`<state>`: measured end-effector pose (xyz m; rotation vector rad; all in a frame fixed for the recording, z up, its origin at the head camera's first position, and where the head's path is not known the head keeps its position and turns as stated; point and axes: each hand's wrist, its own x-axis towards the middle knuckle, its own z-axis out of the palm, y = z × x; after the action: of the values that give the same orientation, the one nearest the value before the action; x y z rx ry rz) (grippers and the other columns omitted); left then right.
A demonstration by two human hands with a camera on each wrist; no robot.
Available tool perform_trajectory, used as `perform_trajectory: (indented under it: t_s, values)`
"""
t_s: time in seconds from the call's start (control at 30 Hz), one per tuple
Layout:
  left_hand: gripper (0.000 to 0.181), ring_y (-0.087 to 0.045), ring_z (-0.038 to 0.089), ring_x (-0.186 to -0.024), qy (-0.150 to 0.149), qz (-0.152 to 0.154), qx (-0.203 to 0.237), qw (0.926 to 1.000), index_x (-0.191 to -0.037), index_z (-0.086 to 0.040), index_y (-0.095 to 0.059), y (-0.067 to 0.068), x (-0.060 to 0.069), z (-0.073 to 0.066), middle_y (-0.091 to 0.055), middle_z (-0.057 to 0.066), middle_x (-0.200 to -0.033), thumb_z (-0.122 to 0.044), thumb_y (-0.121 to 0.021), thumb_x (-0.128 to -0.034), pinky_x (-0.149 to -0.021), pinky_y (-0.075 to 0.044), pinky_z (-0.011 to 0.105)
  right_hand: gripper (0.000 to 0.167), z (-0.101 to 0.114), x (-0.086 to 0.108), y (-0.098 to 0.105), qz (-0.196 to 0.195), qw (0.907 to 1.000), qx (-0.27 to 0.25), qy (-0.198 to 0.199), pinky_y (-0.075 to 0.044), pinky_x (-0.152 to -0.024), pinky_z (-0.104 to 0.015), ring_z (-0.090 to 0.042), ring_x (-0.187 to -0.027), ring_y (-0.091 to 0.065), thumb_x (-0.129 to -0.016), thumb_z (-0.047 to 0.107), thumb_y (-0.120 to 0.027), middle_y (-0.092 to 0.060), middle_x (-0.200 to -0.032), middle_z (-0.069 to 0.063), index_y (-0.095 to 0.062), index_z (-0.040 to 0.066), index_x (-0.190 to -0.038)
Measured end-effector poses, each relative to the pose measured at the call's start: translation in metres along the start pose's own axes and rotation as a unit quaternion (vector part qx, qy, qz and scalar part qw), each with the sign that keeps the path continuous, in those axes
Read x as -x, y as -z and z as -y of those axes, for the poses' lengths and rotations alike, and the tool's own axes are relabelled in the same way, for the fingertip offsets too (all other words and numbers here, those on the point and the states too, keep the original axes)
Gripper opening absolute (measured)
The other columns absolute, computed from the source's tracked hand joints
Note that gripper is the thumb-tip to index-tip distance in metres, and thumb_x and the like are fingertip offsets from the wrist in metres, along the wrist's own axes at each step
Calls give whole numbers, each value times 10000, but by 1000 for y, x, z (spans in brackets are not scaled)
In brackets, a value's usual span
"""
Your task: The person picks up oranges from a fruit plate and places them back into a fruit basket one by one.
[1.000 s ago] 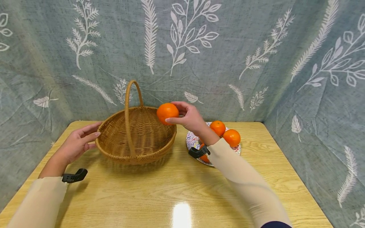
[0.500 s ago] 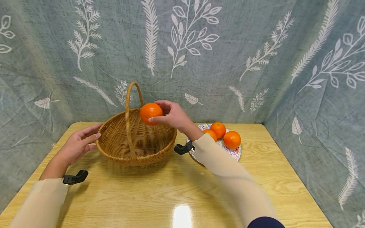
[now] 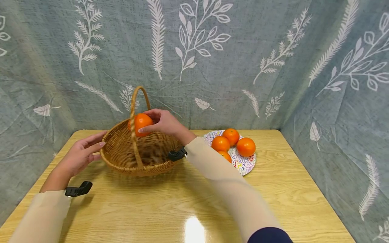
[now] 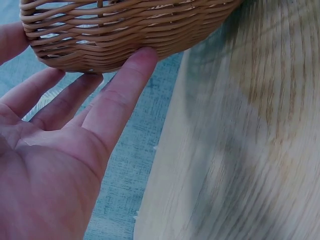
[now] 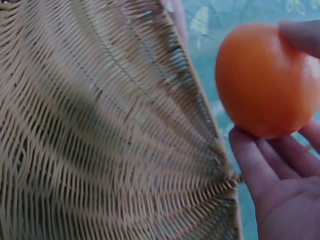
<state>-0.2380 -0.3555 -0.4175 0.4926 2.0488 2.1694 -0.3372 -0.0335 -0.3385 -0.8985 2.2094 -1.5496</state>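
Observation:
A wicker basket point(image 3: 156, 152) with a tall arched handle stands on the left of the table. My right hand point(image 3: 167, 125) pinches an orange fruit point(image 3: 144, 124) between thumb and fingers above the basket, behind its handle. In the right wrist view the fruit point(image 5: 265, 82) is held beside the basket's rim point(image 5: 205, 107). Relaxed, nearly straight fingers of my left hand point(image 3: 79, 153) touch the basket's left side; in the left wrist view the fingertips point(image 4: 142, 57) rest against the weave point(image 4: 110, 50).
Right of the basket lies a patterned plate point(image 3: 244, 165) bearing several orange fruits point(image 3: 246, 147), partly hidden by my right sleeve. A grey-green curtain point(image 3: 212, 91) with white leaf prints stands behind and beside the wooden table point(image 3: 146, 209).
My right hand has carried the orange fruit leftward over the basket to its handle, uncovering more of the plate. My left hand stays at the basket's side.

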Motion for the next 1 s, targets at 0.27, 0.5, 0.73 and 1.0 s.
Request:
perform_trajectory:
  t_s: [0.27,0.5,0.73,1.0]
  values:
    - [549,-662,10,-1154,-78,42,184,9998,-1621,-106,-317,3,1,0,-617,-154,-1353,-13,-430,-1092,-836,-621,253,592,5,-17,-19,398,9991,108,-62,-568,-877,-226,-100,-1093,-635,-899,164,-808,-663,-1315,-49,-574,105,-1439]
    - [574,-659,-5,-1150,-5,18,86,10000,-1633,-65,-254,2,0,-1,-603,-175,-1351,-27,-443,-1092,-839,-618,243,642,0,-27,-22,427,9978,426,-291,-547,-886,-221,-96,-1098,-621,-880,244,-831,-653,-1303,-30,-556,102,-1442]
    - [577,-652,-14,-1157,-2,41,-4,10000,-1636,-55,-232,3,-1,0,-585,-190,-1364,-31,-435,-1096,-844,-615,239,736,0,-38,-25,515,9950,657,-554,-541,-906,-217,-106,-1116,-623,-857,283,-852,-639,-1335,-28,-505,89,-1477]
    - [570,-653,-13,-1160,-2,70,-35,10000,-1635,-59,-244,3,-2,1,-589,-197,-1365,-36,-434,-1098,-849,-612,234,649,-1,-46,-31,882,9897,854,-742,-529,-903,-249,-125,-1108,-615,-852,259,-859,-654,-1288,-37,-556,97,-1403]
